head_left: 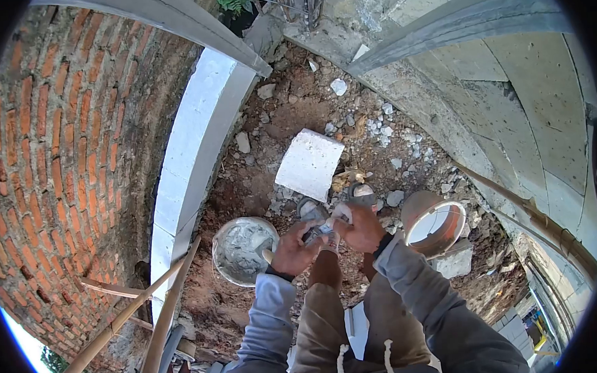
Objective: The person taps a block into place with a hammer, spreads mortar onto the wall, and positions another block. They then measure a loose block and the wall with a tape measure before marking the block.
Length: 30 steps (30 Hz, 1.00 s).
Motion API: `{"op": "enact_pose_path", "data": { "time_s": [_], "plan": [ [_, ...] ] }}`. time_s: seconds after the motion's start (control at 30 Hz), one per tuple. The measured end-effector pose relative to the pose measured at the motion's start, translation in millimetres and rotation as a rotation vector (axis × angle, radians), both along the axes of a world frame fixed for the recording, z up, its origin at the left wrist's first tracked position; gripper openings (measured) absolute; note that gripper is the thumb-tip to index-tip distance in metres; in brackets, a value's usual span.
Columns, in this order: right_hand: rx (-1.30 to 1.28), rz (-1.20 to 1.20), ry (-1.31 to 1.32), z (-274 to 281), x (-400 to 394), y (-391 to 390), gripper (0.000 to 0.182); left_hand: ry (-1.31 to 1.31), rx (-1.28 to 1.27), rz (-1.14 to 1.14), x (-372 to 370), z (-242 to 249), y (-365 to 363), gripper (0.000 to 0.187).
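- Your left hand [294, 249] and right hand [360, 228] meet above your knees, both closed around one small grey-white object [318, 234]; its shape is too hidden by your fingers to tell.
- The grip of each hand is clamped on that object, fingers curled tight.
- Just beside your left hand sits a round bucket [242, 250], its inside smeared with wet grey mortar.
- Near your right hand an orange-rimmed bucket [435, 224] lies tilted, showing a pale interior.
- A white block [309, 163] rests on the rubble-strewn ground [268, 127] ahead, between the brick wall [60, 145] and the plastered wall [529, 86].
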State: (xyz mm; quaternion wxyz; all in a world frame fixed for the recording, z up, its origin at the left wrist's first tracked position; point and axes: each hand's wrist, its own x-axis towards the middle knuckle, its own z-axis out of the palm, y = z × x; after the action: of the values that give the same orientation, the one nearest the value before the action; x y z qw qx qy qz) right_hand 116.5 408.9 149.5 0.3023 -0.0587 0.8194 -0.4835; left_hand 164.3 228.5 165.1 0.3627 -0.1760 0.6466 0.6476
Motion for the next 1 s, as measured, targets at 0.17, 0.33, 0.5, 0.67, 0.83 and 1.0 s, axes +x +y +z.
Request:
{"op": "enact_pose_path", "data": {
  "time_s": [0.17,0.33,0.5,0.67,0.83,1.0],
  "plan": [
    [-0.336,-0.722,-0.338,-13.6,-159.3,25.3,0.016,0.022,-0.576,0.091,3.1,-38.4,-112.7,0.026],
    [-0.318,-0.57,-0.318,-33.8,-220.6,-15.7,0.024,0.066,-0.823,0.172,-6.9,-30.9,-172.0,0.021],
    [-0.555,-0.597,-0.321,-27.7,-207.7,-53.8,0.038,0.037,-0.674,0.417,-40.8,-20.2,-194.7,0.011],
    [-0.135,-0.196,-0.521,-52.7,-20.2,2.8,0.033,0.198,-0.938,0.355,-54.9,-34.3,-245.8,0.011],
    [0.193,0.061,-0.825,-27.4,149.7,40.0,0.036,0.335,-1.106,0.13,-38.2,-58.3,-289.1,0.016],
    [0.287,0.381,-0.896,-48.9,193.6,31.7,0.037,0.374,-1.152,0.211,-17.3,-73.2,-288.3,0.016]
  ]
}}
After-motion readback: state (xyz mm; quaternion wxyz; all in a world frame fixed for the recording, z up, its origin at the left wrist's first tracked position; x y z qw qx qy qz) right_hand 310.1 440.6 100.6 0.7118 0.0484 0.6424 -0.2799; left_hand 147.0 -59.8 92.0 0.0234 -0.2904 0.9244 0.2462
